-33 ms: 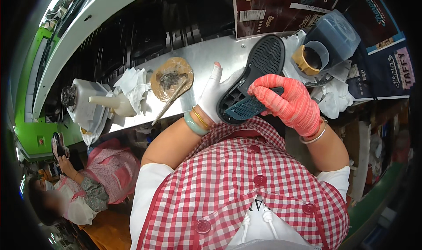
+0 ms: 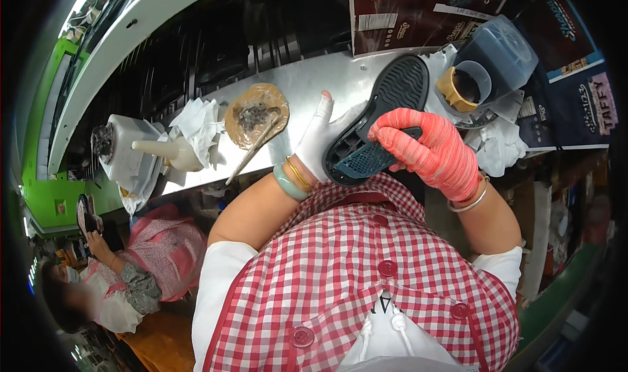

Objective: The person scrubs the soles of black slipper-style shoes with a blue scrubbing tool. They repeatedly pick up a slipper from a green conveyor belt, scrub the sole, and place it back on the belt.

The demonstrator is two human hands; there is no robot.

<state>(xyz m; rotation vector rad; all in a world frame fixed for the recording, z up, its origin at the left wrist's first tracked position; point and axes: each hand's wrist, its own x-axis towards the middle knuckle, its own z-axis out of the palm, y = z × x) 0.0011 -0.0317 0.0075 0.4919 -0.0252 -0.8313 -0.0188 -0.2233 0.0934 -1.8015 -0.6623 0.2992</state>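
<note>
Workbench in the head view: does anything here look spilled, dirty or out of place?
Yes. The round dish is caked with dark residue, a stick lies askew across its rim, and crumpled paper sits beside it. The black shoe sole in both hands looks intact.

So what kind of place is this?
Probably a shoe factory line. Gloved hands hold a black shoe sole at a metal bench, beside a gluey dish with a brush, and another worker sits nearby.

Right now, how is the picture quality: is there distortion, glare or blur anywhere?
In the head view, fisheye distortion bends the metal bench edge and leaves a black rim; glare shines on the bench near the shoe sole; the left hand and right hand look sharp; the person at lower left is blurred.
</note>
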